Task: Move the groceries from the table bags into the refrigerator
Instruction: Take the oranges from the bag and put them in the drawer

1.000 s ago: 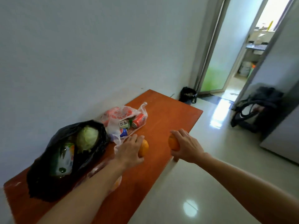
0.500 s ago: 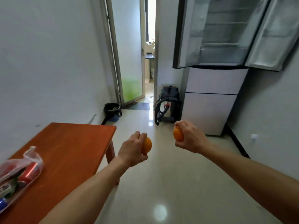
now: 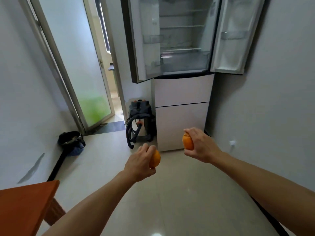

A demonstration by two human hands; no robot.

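My left hand grips an orange, held out over the tiled floor. Further right and a bit higher, my right hand grips a second orange. Straight ahead stands the refrigerator with both upper doors swung open; its shelves look bare. Only a corner of the orange-brown table shows at the lower left, and the bags on it are out of view.
A grey vacuum cleaner with a black hose stands left of the refrigerator's lower part. A black dustpan with a long handle lies near the left wall. A glass door stands open to another room. Pale floor tiles stretch ahead.
The view has swung right from the table to the refrigerator, so the bags have left the frame. Both hands still hold their oranges, now in front of the refrigerator's lower part.
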